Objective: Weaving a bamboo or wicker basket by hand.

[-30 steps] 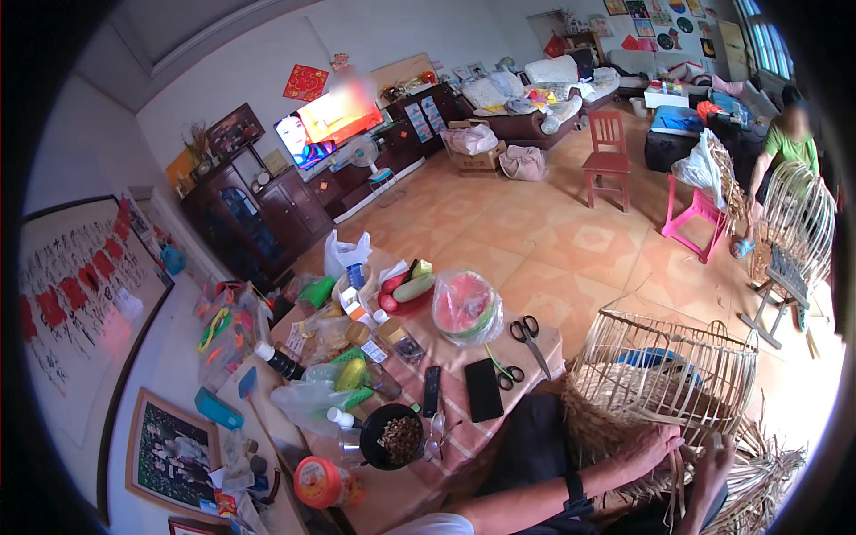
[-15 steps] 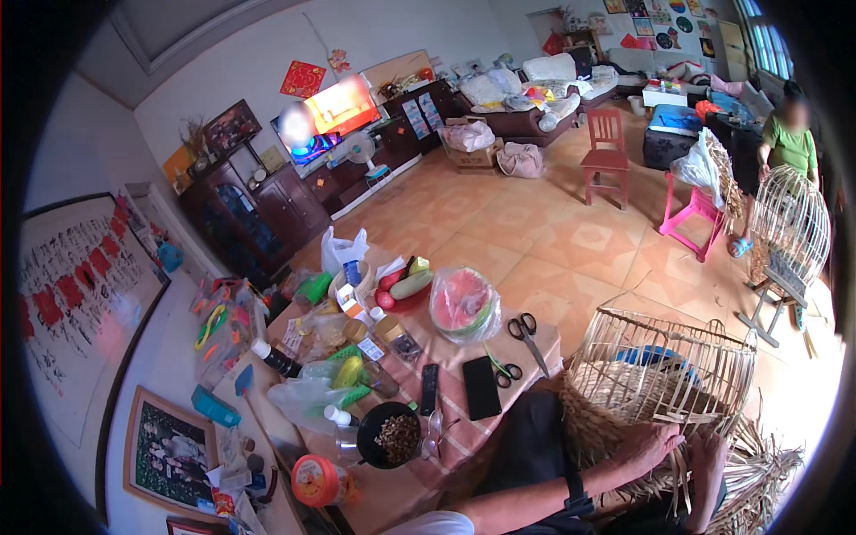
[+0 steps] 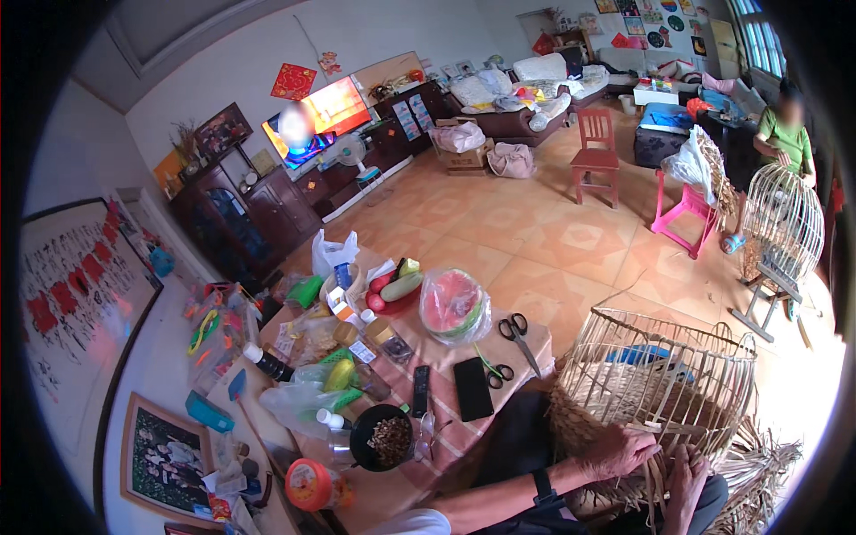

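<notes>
A half-woven basket [image 3: 578,417] with a cage of bare, pale stakes leans by my lap; its lower wall is plaited from dried leaf strips. At its near side my left hand [image 3: 620,451] is closed, fingertips pinched on the weave by the stakes. Right beside it my right hand [image 3: 687,474] is closed too, its fingers around dried leaf strips. A few strips [image 3: 655,486] dangle between the two hands. Exactly what the fingertips grip is partly hidden. Something blue [image 3: 637,355] shows through the stakes.
Loose dried leaves [image 3: 765,473] pile up at right. Left of my lap, a cloth-covered table [image 3: 459,443] bears scissors [image 3: 522,343], a phone [image 3: 473,389], a black bowl [image 3: 367,437] and wrapped watermelon [image 3: 450,303]. Beyond, a person in green [image 3: 786,138] handles another stake frame [image 3: 785,214].
Both my hands have shifted left and slightly down along the basket's near side. My right hand has turned more into view. The far person's hand has moved to the top of their frame.
</notes>
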Tool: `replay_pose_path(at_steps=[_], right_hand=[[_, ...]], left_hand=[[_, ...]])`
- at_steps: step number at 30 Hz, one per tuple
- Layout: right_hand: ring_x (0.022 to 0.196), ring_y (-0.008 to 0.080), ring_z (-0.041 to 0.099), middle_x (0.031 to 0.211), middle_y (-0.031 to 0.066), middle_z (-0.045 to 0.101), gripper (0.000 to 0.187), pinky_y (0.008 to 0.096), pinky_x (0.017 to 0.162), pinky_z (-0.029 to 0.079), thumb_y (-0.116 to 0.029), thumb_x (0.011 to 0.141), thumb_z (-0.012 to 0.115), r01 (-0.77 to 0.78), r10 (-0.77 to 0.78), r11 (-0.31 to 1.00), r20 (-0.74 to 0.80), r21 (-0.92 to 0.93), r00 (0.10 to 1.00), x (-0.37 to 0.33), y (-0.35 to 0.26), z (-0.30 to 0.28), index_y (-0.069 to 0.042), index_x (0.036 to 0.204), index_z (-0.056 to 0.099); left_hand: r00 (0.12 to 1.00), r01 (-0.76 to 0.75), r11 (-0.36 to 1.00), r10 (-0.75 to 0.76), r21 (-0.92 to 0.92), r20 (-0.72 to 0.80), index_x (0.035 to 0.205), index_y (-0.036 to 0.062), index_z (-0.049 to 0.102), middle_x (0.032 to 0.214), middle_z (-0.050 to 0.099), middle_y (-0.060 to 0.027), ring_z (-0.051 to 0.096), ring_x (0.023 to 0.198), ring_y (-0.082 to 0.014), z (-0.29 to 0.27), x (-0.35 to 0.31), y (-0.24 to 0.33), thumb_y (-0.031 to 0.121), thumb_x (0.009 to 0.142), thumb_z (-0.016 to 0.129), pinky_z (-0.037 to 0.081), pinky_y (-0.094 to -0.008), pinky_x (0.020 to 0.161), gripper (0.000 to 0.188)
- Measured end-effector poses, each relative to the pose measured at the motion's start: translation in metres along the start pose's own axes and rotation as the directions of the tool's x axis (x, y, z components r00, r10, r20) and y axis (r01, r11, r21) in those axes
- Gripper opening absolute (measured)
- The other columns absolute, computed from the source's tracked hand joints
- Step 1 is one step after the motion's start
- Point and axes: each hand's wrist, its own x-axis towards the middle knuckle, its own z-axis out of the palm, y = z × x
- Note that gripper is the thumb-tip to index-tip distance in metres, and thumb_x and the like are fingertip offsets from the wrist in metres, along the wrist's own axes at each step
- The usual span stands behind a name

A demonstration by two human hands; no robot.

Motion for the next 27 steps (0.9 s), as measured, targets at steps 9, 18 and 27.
replay_pose_path(at_steps=[9, 18, 27], right_hand=[[0.045, 0.0022, 0.034, 0.056, -0.0066, 0.045, 0.031, 0.0239, 0.042, 0.022, -0.028, 0.100, 0.058, -0.041, 0.048, 0.997, -0.141, 0.058, 0.989, 0.017, 0.034, 0.014, -0.010, 0.075, 0.059], [0.053, 0.0045, 0.051, 0.069, -0.0039, 0.055, 0.011, 0.0207, 0.043, 0.038, -0.022, 0.097, 0.063, 0.004, 0.210, 0.848, -0.343, 0.530, 0.916, 0.026, 0.006, 0.016, -0.012, 0.099, 0.060], [0.038, 0.0025, 0.037, 0.075, -0.0019, 0.060, 0.019, 0.0194, 0.033, 0.025, -0.030, 0.105, 0.053, -0.059, 0.184, 0.764, -0.129, 0.642, 0.974, 0.014, 0.049, -0.058, -0.012, 0.101, 0.057]], left_hand=[[0.980, 0.150, 0.987, -0.141, -0.059, 0.143, 0.080, 0.0020, 0.061, 0.073, 0.061, -0.0167, 0.065, 0.077, -0.0379, -0.015, 0.010, -0.020, 0.032, 0.095, 0.063, 0.050, -0.0455, 0.070, 0.033], [0.957, 0.280, 0.960, -0.281, 0.017, 0.074, 0.089, 0.0053, 0.065, 0.079, 0.065, -0.0145, 0.064, 0.080, -0.0365, -0.008, 0.006, -0.024, 0.031, 0.093, 0.066, 0.050, -0.0443, 0.073, 0.026], [0.954, 0.273, 0.913, -0.297, -0.302, -0.036, 0.105, 0.0060, 0.063, 0.086, 0.067, -0.0103, 0.065, 0.080, -0.0281, 0.005, -0.005, -0.044, 0.014, 0.094, 0.064, 0.050, -0.0386, 0.072, 0.014]])
